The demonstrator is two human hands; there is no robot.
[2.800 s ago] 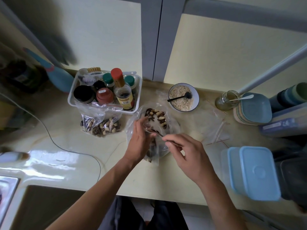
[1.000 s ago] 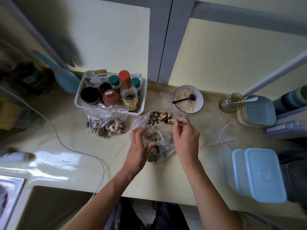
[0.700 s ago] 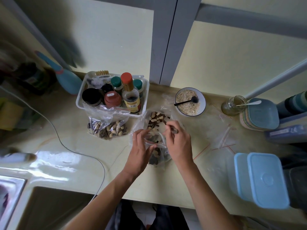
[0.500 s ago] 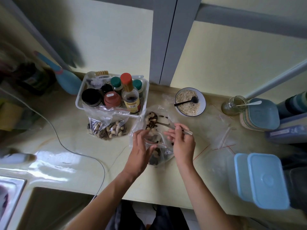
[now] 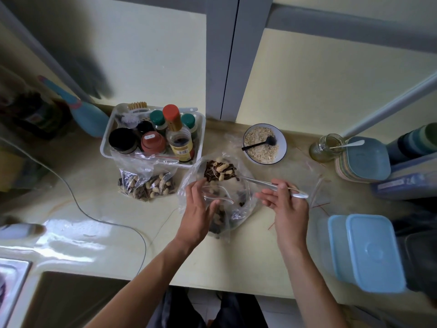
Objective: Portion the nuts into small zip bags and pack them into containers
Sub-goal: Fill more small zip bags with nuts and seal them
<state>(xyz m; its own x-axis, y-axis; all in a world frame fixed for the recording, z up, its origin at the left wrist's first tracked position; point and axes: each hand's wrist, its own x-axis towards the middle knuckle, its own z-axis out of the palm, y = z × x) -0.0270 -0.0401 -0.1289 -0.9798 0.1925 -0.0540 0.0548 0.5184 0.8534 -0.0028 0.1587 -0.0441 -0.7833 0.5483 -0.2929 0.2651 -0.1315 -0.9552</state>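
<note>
A big clear bag of mixed nuts (image 5: 220, 172) lies open in the middle of the counter. My left hand (image 5: 199, 209) pinches the mouth of a small zip bag (image 5: 221, 209) that holds some nuts, just in front of the big bag. My right hand (image 5: 285, 204) grips a metal spoon (image 5: 264, 183) by its handle; the bowl of the spoon reaches into the nut pile. Two filled small bags (image 5: 147, 184) lie to the left. Light blue lidded containers (image 5: 365, 252) stand at the right.
A white basket of bottles and jars (image 5: 153, 136) stands behind the filled bags. A bowl of oats with a black spoon (image 5: 264, 144), a glass jar (image 5: 327, 147) and stacked plates (image 5: 364, 159) sit at the back right. Empty zip bags (image 5: 305, 176) lie right of my hand. A sink (image 5: 71, 301) is front left.
My right hand has drawn back to the right along the spoon handle, and the spoon's bowl now lies in the big bag's nut pile. My left hand keeps its hold on the small bag.
</note>
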